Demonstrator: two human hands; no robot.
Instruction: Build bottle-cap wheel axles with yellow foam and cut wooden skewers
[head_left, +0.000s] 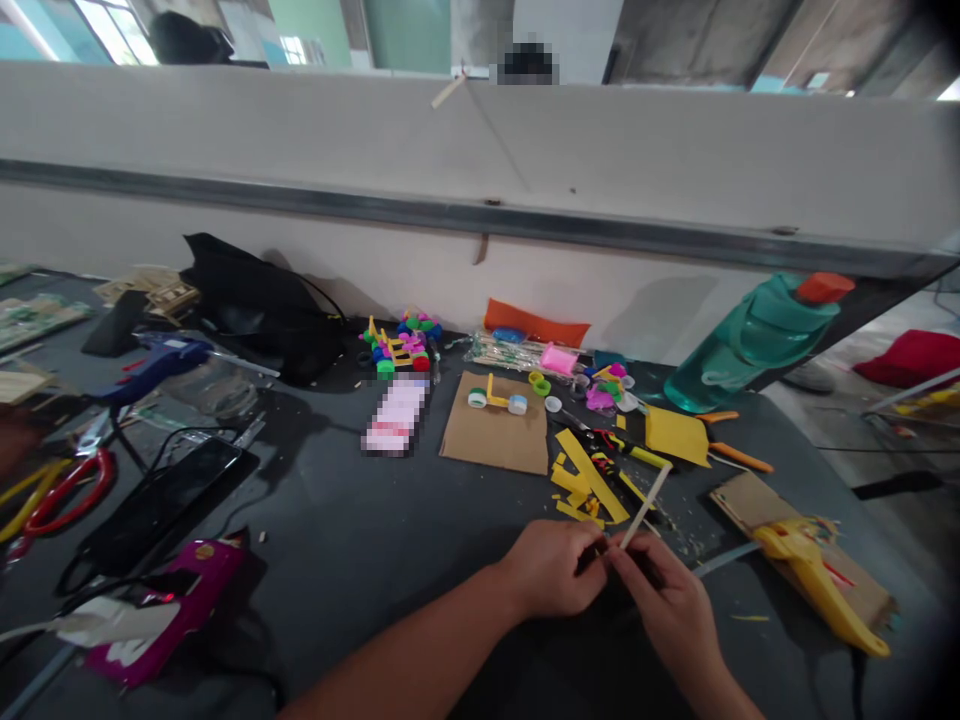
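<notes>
We see a dark worktop (322, 520) under everything, with a teal bottle (742, 350) standing tilted at its far right. Toward the middle lies a cardboard sheet (487, 445), and at the right a yellow glue gun (817, 580) rests over another cardboard piece (742, 500). Near the front edge, our right hand (671, 600) pinches a pale stick (649, 500) near its lower end; our left hand (555, 570) is curled beside this end, but we cannot tell if it also grips. The stick is slanted upward above the worktop, near yellow strips (592, 475). We judge this as careful fingertip handling, calling for light, steady pressure.
</notes>
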